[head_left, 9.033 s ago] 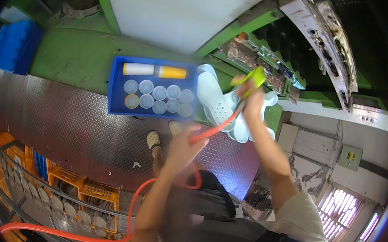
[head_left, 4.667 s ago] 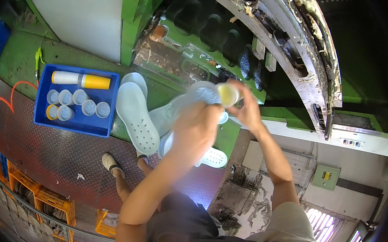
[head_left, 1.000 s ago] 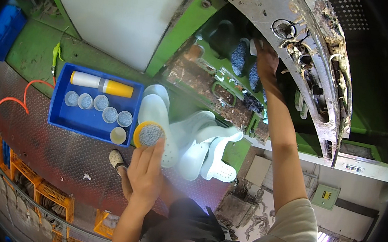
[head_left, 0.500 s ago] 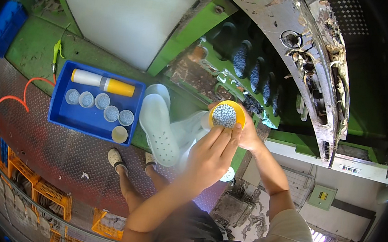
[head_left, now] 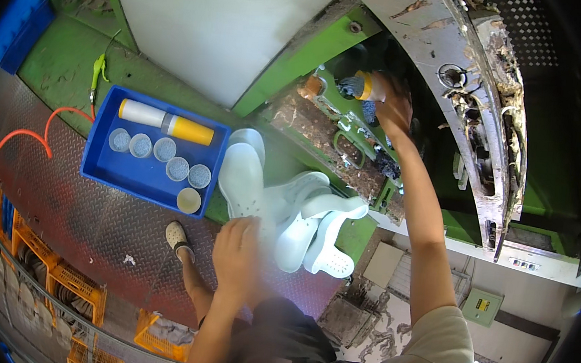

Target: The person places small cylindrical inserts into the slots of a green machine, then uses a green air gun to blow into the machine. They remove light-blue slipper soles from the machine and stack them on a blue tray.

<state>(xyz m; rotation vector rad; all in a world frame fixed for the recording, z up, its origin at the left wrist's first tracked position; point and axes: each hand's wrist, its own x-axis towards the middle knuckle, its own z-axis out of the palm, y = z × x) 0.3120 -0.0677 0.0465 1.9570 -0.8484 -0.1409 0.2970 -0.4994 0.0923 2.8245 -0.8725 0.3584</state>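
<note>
The right arm stretches far up and away from the body, nearly straight, its forearm bare below a short pale sleeve. The right hand (head_left: pixel 392 104) sits at the far end, fingers curled closed around a small round piece. The left arm is bent and kept near, and the left hand (head_left: pixel 237 251) hangs blurred, fingers loosely spread, holding nothing.

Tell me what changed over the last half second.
The right hand carried the round yellow-rimmed cup with grey speckled filling up into the green machine's dark opening. The left hand let go and dropped low. The blue plastic tray and white foam clogs stayed put.
</note>
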